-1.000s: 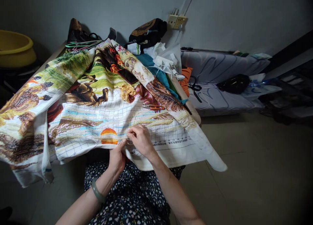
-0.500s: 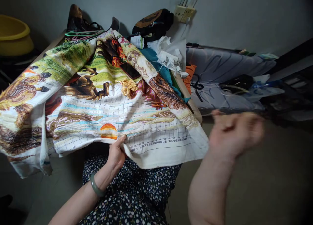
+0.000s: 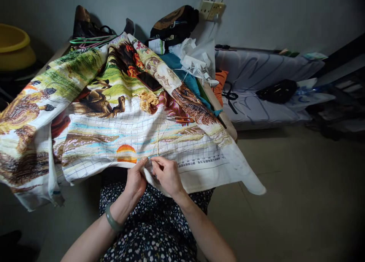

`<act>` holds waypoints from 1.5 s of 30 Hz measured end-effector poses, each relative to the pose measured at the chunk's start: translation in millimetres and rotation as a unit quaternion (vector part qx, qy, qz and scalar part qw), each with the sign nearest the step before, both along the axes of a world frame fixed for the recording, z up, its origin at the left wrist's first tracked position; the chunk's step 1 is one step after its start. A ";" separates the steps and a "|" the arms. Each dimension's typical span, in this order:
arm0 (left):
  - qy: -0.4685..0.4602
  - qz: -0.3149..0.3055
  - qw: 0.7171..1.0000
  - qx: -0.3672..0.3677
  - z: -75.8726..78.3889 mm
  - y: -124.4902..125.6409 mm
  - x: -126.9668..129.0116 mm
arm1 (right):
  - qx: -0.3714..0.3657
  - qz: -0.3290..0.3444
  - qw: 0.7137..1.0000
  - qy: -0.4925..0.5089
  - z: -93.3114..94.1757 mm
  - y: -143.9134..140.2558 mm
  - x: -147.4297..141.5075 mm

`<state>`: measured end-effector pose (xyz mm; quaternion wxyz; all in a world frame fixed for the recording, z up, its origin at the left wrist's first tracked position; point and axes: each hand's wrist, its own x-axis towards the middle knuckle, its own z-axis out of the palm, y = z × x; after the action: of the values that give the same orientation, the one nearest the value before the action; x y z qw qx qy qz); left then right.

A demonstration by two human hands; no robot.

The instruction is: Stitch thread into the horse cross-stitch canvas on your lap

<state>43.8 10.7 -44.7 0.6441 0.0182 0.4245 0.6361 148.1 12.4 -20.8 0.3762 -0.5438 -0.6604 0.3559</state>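
**stitchfan:** Big cross-stitch cloth draped over the table and spilling into the lap. Left hand pinching the near edge, thumb on top, fingers tucked under. Right hand right beside it, fingertips pressed together just below the orange sun. Probably closed on a needle, but too small to make out. Pale thread running up from that pinch across the grid.

**knotty_one:** Looks risky to me, that thread. Long loose run lying over finished stitches, so easy to snag or knot on the yellow tuft further up. Also a fair chance of poking the left fingertips hidden under the cloth, coming up blind.

**stitchfan:** Agreed. Plus scissors sitting on the sloped fabric near the table edge. One tug toward the lap and probably sliding off. Same for the phone resting higher up.

**knotty_one:** And a lot of weight hanging off the left side. Could drag the whole piece and shift the working spot mid-stitch.
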 end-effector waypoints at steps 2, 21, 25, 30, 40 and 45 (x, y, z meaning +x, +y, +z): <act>0.003 0.002 1.000 -0.001 0.4 0.0 0.5 | 0.004 -0.004 1.000 -0.012 0.1 0.6 -0.3; 0.018 0.043 0.999 0.004 -4.0 1.1 0.5 | -0.013 -0.061 0.997 -0.041 -9.3 -0.6 -15.3; 0.026 0.044 0.999 -0.006 -1.1 2.9 0.4 | -0.027 -0.059 0.997 0.033 -14.7 -0.8 -14.2; 0.047 0.039 0.998 -0.024 0.2 5.8 -0.1 | -0.032 -0.056 0.996 0.061 -17.5 -0.5 -11.3; 0.048 0.040 0.998 -0.030 -2.3 7.5 -0.6 | -0.016 -0.052 0.996 0.073 -22.5 -0.4 -11.7; 0.049 0.037 0.998 -0.019 -3.3 7.1 -0.8 | -0.029 -0.073 0.993 0.085 -22.8 0.1 -14.6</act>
<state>43.1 17.8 -48.0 0.5989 0.0208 0.4679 0.6496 133.5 12.6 -43.6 0.4397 -0.5695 -0.5738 0.3913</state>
